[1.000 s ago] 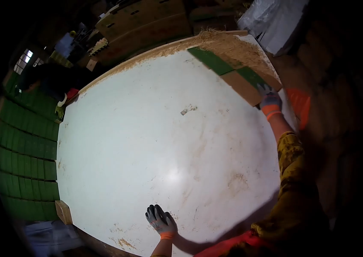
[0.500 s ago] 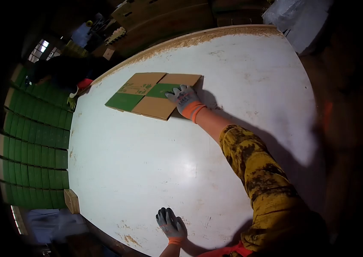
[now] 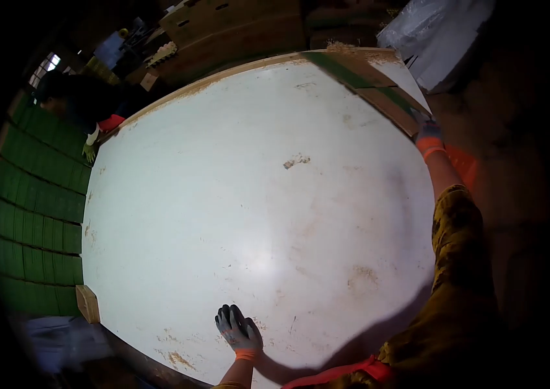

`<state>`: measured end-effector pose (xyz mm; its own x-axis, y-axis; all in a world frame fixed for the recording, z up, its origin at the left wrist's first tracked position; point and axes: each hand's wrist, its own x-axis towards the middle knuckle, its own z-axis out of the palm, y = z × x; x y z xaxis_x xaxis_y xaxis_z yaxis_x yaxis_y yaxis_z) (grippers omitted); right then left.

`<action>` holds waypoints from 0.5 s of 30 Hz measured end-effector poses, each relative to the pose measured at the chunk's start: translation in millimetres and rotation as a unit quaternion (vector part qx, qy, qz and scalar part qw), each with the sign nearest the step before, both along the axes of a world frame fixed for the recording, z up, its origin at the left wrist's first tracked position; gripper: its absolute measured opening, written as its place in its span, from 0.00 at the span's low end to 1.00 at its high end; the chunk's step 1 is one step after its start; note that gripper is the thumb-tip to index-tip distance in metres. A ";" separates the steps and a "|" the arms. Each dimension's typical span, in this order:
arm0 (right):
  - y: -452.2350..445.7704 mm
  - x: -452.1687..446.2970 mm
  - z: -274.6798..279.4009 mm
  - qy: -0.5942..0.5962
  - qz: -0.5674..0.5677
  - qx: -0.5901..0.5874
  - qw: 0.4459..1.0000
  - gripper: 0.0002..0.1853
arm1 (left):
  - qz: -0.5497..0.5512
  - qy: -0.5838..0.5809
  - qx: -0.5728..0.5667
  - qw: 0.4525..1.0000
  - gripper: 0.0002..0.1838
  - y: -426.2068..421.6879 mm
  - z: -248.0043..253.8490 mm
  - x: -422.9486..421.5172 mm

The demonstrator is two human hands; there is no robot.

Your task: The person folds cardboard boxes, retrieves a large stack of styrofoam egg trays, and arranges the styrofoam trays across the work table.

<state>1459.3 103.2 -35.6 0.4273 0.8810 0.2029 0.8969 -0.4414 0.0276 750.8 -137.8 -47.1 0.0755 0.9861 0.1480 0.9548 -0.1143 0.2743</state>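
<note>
A flattened cardboard box [image 3: 379, 104], brown with a green band, lies over the far right corner of the white tabletop [image 3: 255, 194]. My right hand [image 3: 428, 129], in a grey glove with an orange cuff, is at the box's near right end, its fingers on the edge and partly hidden in shade. Near the front edge, my left hand [image 3: 239, 329] rests palm down on the tabletop. Its gloved fingers are stretched out and nothing is in them.
Stacks of green folded cartons [image 3: 41, 214] line the left side. A person [image 3: 80, 110] with yellow-green gloves leans beside them. A small wooden block [image 3: 87, 304] sits at the left corner. Wood shavings [image 3: 340, 47] lie along the back ledge; plastic-wrapped material [image 3: 440, 39] stands back right.
My right hand has moved the flattened cardboard box from the middle of the tabletop to the far right corner, turning it. My left hand stays nearly in place.
</note>
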 end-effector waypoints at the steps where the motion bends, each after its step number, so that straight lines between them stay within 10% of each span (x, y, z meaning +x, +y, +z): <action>1: -29.1 25.0 -0.2 0.007 -0.095 -0.012 0.995 0.31 | -0.003 0.007 -0.016 1.000 0.35 0.0 -0.9 -4.0; 4: -123.0 99.5 -16.6 0.034 -0.221 0.163 0.961 0.30 | -0.009 -0.005 0.001 1.000 0.36 -3.8 -10.7 -11.1; 8: -241.1 81.3 -4.7 0.135 -0.090 0.262 0.951 0.20 | 0.001 -0.001 0.006 1.000 0.35 -3.3 -6.6 -7.6; 12: -274.1 -149.1 80.0 0.159 0.214 0.221 0.938 0.20 | 0.032 -0.062 0.037 0.997 0.32 -4.2 10.6 1.8; 14: -287.1 -240.9 70.3 0.292 0.090 0.059 0.950 0.21 | 0.047 -0.121 0.049 0.990 0.27 -0.5 -16.2 -8.5; 15: -284.2 -237.7 -7.2 0.617 0.198 0.249 0.720 0.20 | 0.058 -0.197 0.020 0.978 0.25 -5.2 -9.6 -7.2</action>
